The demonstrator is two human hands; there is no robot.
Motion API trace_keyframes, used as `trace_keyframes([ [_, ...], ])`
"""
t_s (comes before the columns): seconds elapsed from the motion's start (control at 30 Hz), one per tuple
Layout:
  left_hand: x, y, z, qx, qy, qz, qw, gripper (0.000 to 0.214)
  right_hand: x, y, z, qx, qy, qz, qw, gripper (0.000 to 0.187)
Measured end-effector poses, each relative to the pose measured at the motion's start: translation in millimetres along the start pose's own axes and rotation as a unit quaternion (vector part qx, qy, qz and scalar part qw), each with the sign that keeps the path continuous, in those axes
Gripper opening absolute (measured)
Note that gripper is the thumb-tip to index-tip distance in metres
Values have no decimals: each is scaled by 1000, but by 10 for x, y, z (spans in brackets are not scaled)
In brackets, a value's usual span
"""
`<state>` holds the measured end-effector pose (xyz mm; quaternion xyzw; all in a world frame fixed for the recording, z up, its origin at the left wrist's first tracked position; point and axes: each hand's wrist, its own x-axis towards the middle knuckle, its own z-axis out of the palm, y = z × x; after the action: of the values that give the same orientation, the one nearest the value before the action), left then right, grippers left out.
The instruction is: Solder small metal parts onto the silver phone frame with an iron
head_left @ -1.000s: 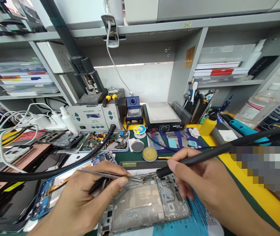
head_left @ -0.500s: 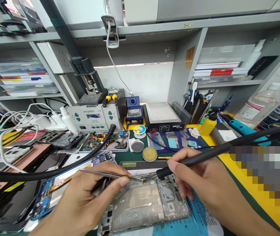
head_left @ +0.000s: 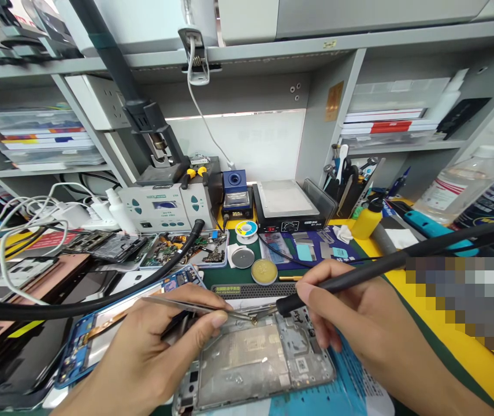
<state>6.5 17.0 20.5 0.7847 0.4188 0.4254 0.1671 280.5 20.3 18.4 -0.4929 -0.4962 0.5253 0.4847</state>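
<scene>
- Left hand (head_left: 173, 344): pinching metal tweezers (head_left: 190, 307) between thumb and index. Tweezers run nearly level, tips aimed right and slightly down.
- Right hand (head_left: 346, 306): pen grip on a black-handled soldering iron (head_left: 290, 303), judging by shape. Metal tip points left, handle rises to the right.
- Work spot: small gold-coloured part (head_left: 253, 320) at the tweezer tips, between the two hands. Right of the left fingertips, left of and a bit nearer the body than the right ones.
- Left fingertips are nearer to it; the right hand reaches it only through the length of the iron tip.
- Tools come in from opposite sides, roughly in line. Iron tip is at or just beside the part; can't tell if they touch.
- Part's own long axis: too small to read. Also can't tell whether it rests on metal or is held clear.
- Metal phone frame (head_left: 242, 355) lies under the tips, on a blue-and-white mat (head_left: 346, 381). Long axis runs left-right, right end slightly farther away. The part sits by its far long edge, about midway along.
- My read: precision hangs on tip-to-tip alignment there, not on the frame's pose.
</scene>
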Motion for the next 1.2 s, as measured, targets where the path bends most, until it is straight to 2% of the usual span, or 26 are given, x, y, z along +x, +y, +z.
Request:
trace_keyframes([
  [0.17, -4, 3, 0, -3, -3, -6, 1000, 28, -13, 14, -6, -5, -1, -12, 1000, 25],
  [0.43, -1, 3, 13, -3, -5, -9, 1000, 28, -79, -166, 83, 2, 24, 27, 999, 25],
  [0.77, -16, -3, -16, 8, 8, -3, 1000, 23, -84, -165, 59, -18, 19, 26, 999, 25],
  [1.2, -36, -9, 10, -10, -8, -16, 1000, 26, -73, -152, 51, -20, 7, 27, 999, 27],
])
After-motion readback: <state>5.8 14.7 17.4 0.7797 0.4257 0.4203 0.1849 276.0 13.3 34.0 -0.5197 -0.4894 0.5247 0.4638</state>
